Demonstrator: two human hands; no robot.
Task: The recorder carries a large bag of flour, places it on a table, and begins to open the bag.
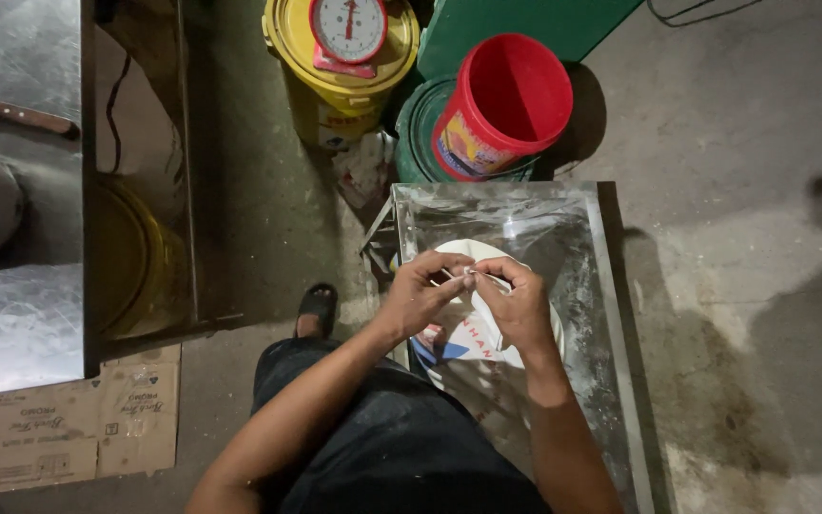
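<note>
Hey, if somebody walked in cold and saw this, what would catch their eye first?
Probably the red bucket at top centre, beside a yellow bucket with a dial scale on its lid. Below them, the left hand and right hand meet, pinching the top of a white bag over a shiny metal tray. A knife lies far left.

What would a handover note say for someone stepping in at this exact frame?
Left hand and right hand: fingers pinched together on the mouth of a white plastic bag, held over a shiny metal tray.
The bag is bunched at its top; whether it is tied cannot be told.
Nearby on the floor: red bucket, yellow bucket with a dial scale on top.
Done: bag top gathered. Left: closure, unconfirmed.
</note>
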